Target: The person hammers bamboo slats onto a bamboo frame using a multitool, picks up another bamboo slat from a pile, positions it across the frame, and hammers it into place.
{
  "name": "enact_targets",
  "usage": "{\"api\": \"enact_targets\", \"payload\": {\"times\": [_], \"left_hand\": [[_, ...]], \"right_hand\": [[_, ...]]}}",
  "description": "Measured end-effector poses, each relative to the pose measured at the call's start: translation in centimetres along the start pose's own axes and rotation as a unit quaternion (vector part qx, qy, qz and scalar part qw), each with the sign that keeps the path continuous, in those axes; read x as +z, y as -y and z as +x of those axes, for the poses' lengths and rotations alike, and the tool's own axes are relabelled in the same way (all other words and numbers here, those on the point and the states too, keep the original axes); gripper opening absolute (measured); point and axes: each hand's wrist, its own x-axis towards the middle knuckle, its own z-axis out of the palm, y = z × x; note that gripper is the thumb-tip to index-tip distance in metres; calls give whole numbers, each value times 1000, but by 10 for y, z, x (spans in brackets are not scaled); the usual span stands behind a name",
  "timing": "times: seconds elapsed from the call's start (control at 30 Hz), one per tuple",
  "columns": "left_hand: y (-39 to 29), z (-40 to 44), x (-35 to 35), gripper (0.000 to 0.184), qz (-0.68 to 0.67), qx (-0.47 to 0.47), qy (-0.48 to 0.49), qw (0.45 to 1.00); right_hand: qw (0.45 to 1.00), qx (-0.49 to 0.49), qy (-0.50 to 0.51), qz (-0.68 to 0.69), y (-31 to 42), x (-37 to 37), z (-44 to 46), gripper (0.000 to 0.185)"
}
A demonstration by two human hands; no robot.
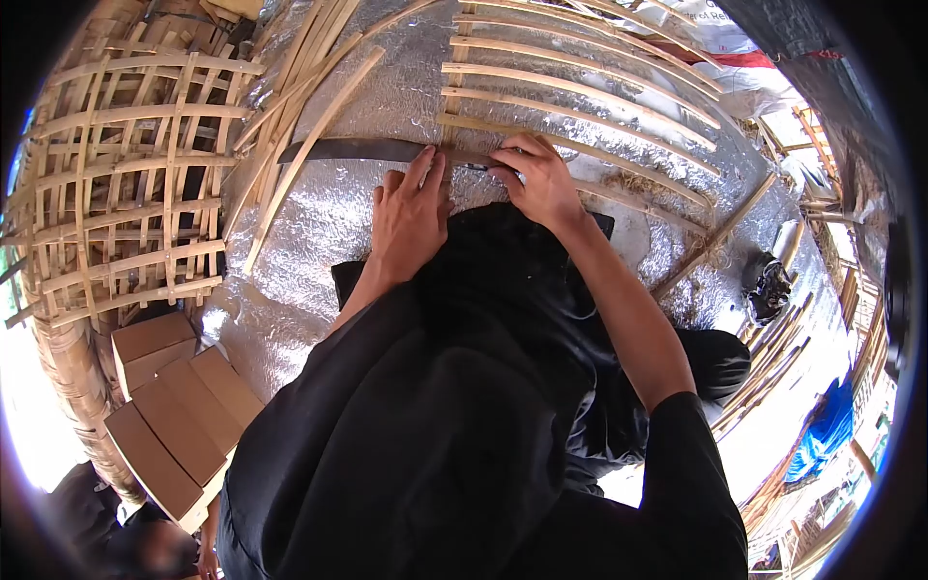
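Note:
A machete (350, 149) with a long dark blade lies crosswise in front of my lap, its blade reaching left under a bamboo strip. My left hand (411, 215) is closed at the blade's right part, the fingers pointing forward. My right hand (539, 184) is closed with bent fingers at the brownish right end, in line with the blade; its exact grip is partly hidden. Just beyond my hands is a frame of bamboo slats (580, 101), its slats running rightward from a short crosspiece.
Shiny foil-like sheeting (319, 208) covers the floor. Loose bamboo strips (307, 106) and a woven bamboo lattice (126, 174) are at left. Cardboard boxes (184, 416) stand at lower left, near another person (92, 522). A black plastic bundle (767, 288) and thin sticks (773, 362) lie at right.

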Motion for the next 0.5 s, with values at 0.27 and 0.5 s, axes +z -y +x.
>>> {"api": "enact_targets", "payload": {"times": [0.27,0.5], "left_hand": [[-4,2,-2,69,14,-12,8,1000],[-6,1,1,66,-1,-14,-20,1000]], "right_hand": [[999,-28,6,14,-5,-1,1,20],[998,-46,-5,34,-9,-2,2,22]]}}
